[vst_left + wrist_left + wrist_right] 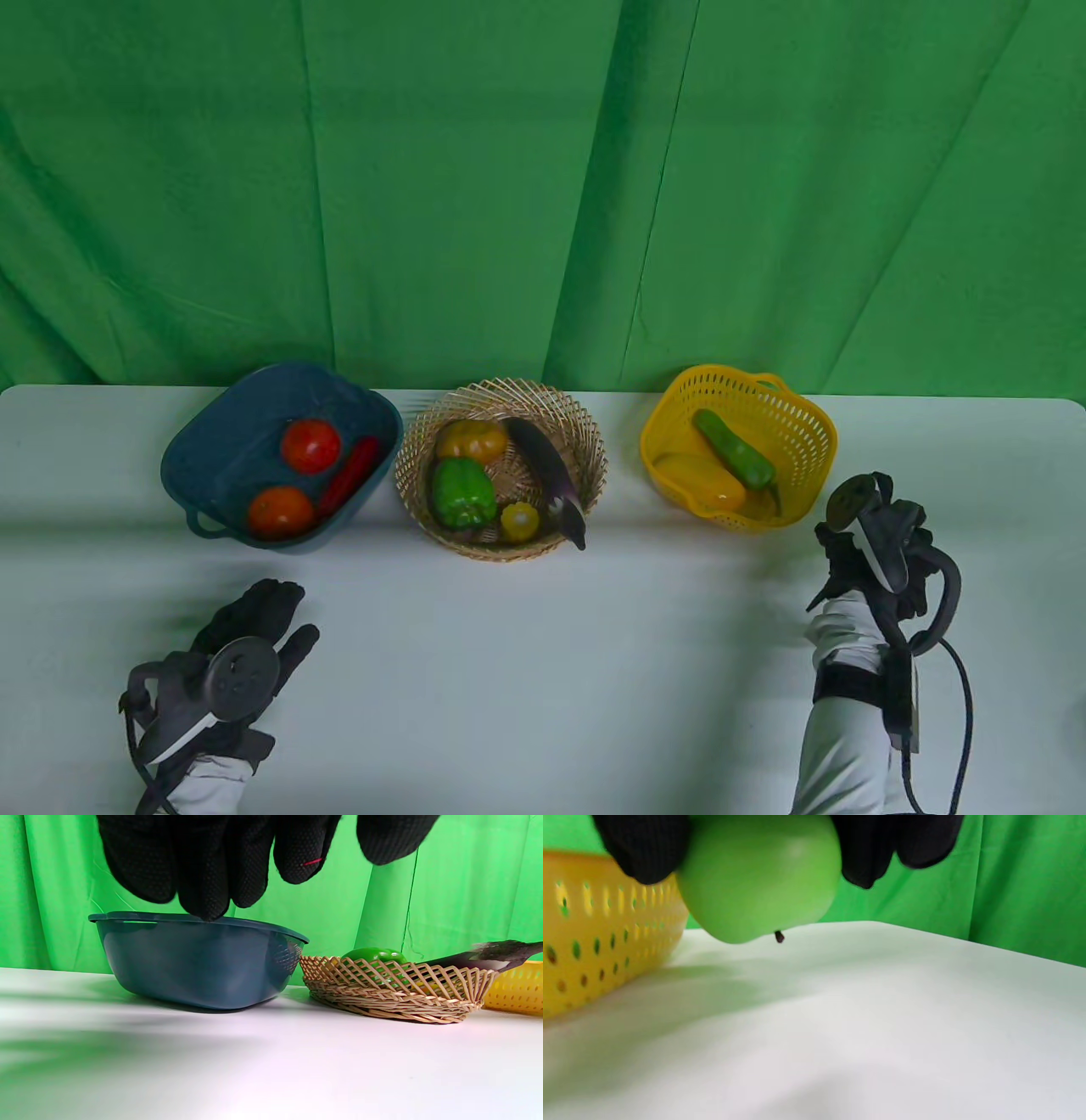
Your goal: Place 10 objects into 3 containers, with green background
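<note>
Your right hand [874, 543] grips a green apple [759, 874], fingers clamped round it, just at four o'clock of the yellow basket [814, 424]. Likely the last item: lift it toward ten o'clock over the rim. Your left hand [229, 662] rests empty, fingers loosely together.

Both hands wear black knit gloves with a fine dotted grip texture. The left hand [246, 628] carries a dark grey tracker [229, 679] on its back: a round disc face with small buttons, a pale stripe along its handle and a black loop cable beside it. The right hand [874, 552] bears a like tracker [874, 531] with a white-edged handle, black straps over a white cuff [840, 637], and a thin black cable [963, 722] curling off it. White sleeves cover both forearms. A short red thread [312, 861] marks one left fingertip.
</note>
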`<state>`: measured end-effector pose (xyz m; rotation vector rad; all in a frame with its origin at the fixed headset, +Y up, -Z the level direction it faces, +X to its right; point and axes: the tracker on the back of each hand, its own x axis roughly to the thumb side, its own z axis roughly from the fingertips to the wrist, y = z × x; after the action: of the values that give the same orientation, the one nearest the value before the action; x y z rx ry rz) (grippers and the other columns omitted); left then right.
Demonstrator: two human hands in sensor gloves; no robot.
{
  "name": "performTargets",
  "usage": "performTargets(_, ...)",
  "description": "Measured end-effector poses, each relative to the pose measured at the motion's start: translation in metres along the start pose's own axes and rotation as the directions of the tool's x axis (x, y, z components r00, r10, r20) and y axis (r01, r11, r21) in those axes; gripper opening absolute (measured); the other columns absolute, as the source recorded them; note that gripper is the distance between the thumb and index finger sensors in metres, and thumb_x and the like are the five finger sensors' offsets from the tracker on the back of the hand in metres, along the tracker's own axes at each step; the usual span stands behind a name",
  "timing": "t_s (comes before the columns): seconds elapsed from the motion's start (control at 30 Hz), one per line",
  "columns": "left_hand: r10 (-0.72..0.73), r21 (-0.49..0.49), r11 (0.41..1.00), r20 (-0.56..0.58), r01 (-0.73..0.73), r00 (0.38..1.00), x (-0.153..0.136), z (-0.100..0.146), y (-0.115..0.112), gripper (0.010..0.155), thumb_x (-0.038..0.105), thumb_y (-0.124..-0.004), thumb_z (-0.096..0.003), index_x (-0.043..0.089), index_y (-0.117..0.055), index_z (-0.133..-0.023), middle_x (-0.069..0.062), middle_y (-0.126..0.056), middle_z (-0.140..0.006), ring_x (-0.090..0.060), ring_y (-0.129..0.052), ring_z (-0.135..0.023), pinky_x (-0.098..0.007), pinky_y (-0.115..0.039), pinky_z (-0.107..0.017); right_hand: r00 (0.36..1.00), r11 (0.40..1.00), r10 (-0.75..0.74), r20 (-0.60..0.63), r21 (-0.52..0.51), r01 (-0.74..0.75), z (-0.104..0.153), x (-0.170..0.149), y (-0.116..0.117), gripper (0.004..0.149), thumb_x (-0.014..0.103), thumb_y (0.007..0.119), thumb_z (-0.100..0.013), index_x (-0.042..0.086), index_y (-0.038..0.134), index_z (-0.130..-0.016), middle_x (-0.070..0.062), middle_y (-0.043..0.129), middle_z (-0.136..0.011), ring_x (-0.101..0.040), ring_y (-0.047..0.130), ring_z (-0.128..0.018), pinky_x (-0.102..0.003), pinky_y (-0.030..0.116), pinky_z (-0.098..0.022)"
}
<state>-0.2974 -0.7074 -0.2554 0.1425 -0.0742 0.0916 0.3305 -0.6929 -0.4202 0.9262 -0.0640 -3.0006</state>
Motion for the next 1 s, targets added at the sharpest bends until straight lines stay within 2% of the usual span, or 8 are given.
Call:
performTargets(0.23,0.007,0.012,1.000,0.008,-0.007,1.000,0.001,0.000,0.002,0.063,0.058,-0.063,-0.0566,0.027,-0.063,-0.111,-0.012,-0.078,-0.111,-0.034,-0.089,-0.093,-0.053,-0.077,-0.063,1.000,0.996,-0.012,0.010,-0.088,0.013,0.014,0.002,-0.026,0.089,0.055,0.074,-0.051,0.027,0.022,-0.117,-0.027,0.040,-0.120,-0.049,0.062,-0.098,-0.065,0.055,-0.074)
performTargets(0.57,0.013,0.027,1.000,0.021,-0.014,1.000,0.002,0.000,0.002,0.063,0.059,-0.063,-0.0566,0.027,-0.063,-0.111,-0.013,-0.078,-0.111,-0.034,-0.089,-0.093,-0.053,-0.077,-0.063,0.984,0.969,-0.096,0.151,-0.214,0.127,0.038,0.031,-0.050,0.088,0.057,0.071,-0.052,0.027,0.020,-0.117,-0.026,0.040,-0.120,-0.049,0.061,-0.100,-0.066,0.054,-0.074)
performTargets(0.7,0.013,0.026,1.000,0.023,-0.013,1.000,0.002,-0.001,0.000,0.062,0.059,-0.063,-0.0566,0.028,-0.063,-0.111,-0.013,-0.078,-0.111,-0.034,-0.089,-0.093,-0.053,-0.077,-0.063,0.976,0.970,-0.097,0.194,-0.202,0.137,0.044,0.048,-0.050,0.088,0.058,0.070,-0.052,0.027,0.020,-0.117,-0.025,0.040,-0.120,-0.049,0.060,-0.101,-0.066,0.053,-0.074)
performTargets(1.0,0.013,0.027,1.000,0.022,-0.013,1.000,0.001,-0.001,-0.001,0.063,0.059,-0.063,-0.0565,0.028,-0.063,-0.111,-0.013,-0.078,-0.111,-0.034,-0.089,-0.093,-0.053,-0.077,-0.063,0.965,0.976,-0.103,0.241,-0.162,0.144,0.049,0.079,-0.037,0.088,0.058,0.070,-0.052,0.027,0.020,-0.117,-0.024,0.040,-0.121,-0.049,0.059,-0.102,-0.067,0.052,-0.075)
